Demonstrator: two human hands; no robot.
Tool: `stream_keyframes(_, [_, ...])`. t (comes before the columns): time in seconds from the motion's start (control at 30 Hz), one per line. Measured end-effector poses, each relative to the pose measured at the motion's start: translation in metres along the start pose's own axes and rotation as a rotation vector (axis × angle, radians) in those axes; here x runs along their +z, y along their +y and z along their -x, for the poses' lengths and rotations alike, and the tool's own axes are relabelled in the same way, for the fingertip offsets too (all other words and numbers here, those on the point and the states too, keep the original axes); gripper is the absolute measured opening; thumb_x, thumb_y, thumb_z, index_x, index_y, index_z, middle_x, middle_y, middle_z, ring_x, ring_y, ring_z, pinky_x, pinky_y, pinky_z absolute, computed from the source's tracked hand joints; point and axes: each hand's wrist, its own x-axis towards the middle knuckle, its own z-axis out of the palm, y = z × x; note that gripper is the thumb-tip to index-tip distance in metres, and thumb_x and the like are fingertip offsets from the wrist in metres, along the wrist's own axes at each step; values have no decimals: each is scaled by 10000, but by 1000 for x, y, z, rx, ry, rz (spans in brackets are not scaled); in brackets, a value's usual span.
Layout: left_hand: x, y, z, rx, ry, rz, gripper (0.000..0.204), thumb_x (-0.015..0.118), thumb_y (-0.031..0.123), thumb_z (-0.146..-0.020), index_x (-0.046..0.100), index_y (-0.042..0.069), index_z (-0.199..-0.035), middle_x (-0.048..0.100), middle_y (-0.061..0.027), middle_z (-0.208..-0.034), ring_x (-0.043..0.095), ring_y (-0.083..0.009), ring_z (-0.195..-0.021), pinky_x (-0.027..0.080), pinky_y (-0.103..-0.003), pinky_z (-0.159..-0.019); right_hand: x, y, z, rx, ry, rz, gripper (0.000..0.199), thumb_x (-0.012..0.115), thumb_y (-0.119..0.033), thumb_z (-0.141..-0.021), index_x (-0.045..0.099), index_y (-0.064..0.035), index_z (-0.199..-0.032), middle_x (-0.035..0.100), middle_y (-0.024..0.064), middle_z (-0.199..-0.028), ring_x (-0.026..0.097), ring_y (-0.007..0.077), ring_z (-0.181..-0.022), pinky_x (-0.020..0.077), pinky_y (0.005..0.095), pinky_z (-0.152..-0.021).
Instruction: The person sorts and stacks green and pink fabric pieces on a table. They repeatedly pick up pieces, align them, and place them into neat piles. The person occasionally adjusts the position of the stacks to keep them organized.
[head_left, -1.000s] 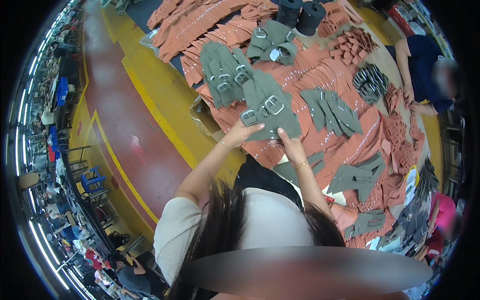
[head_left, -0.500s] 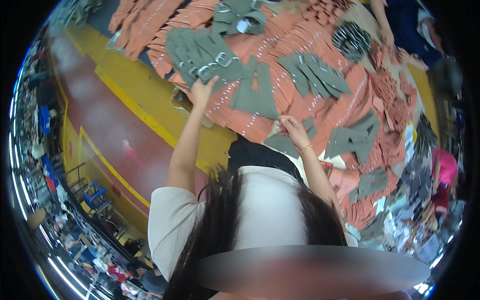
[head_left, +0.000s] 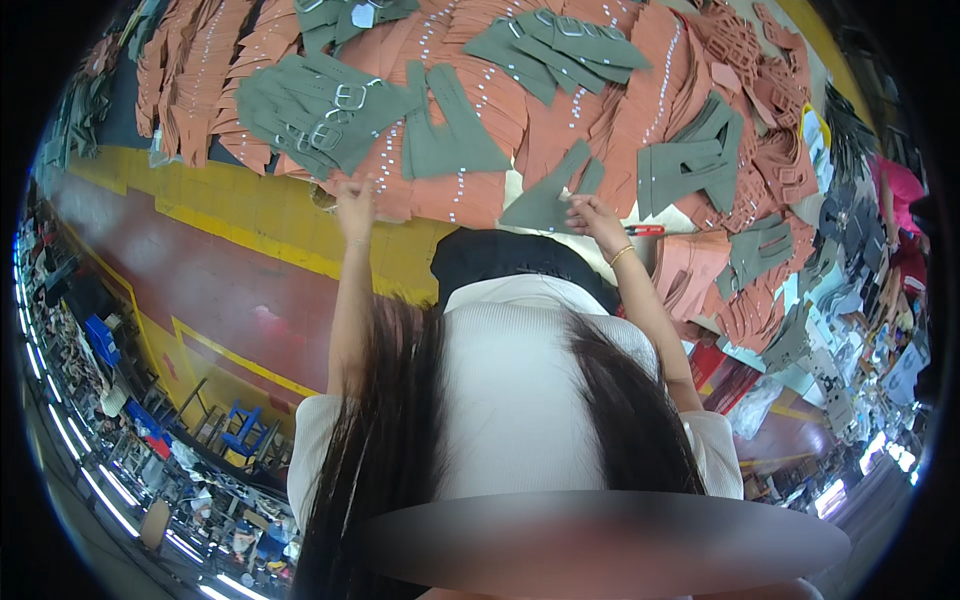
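Note:
My left hand (head_left: 355,208) is over the front edge of the table, fingers loosely bent and apart, with nothing visible in it. Just beyond it lies a fanned stack of dark green strap pieces with silver buckles (head_left: 315,115). Right of that stack is a green forked piece (head_left: 450,130). My right hand (head_left: 598,222) hovers at another green piece (head_left: 545,200) near the front edge. Its thumb and fingers are pinched together; a small pale speck shows at the fingertips, too small to name. Beside that wrist is a red tool handle (head_left: 645,230).
Rows of orange strap pieces (head_left: 480,60) cover the table. More green buckled pieces (head_left: 560,55) and green forked pieces (head_left: 690,160) lie on them. Orange buckled straps (head_left: 790,165) are heaped at right. A yellow floor band (head_left: 220,190) runs along the table. Blue stools (head_left: 243,430) stand at lower left.
My left hand has come off the green buckled stack, back toward the table edge. My right hand has left the tip of the forked piece for the green piece beside it. The view has shifted.

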Motion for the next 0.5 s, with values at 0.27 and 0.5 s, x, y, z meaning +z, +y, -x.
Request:
stream_keyframes(0.27, [68,-1,-2,436,114,-326,483,730,341,-738,587,-26,-1017,612,-190,-975,599,-290,-873,463,-387,-793,-37,55,27,161,138,-140,293,494,-235,-929,532,-45,-1149,555,39,-946,588,134,-826,482,247,-720])
stream_keyframes(0.5, [81,20,-16,291,91,-524,688,806,459,-598,578,-34,-1020,632,-180,-931,604,-322,-898,463,-405,-789,-46,87,35,151,182,-363,265,475,-222,-937,538,-65,-1141,556,31,-956,587,146,-846,488,268,-747])
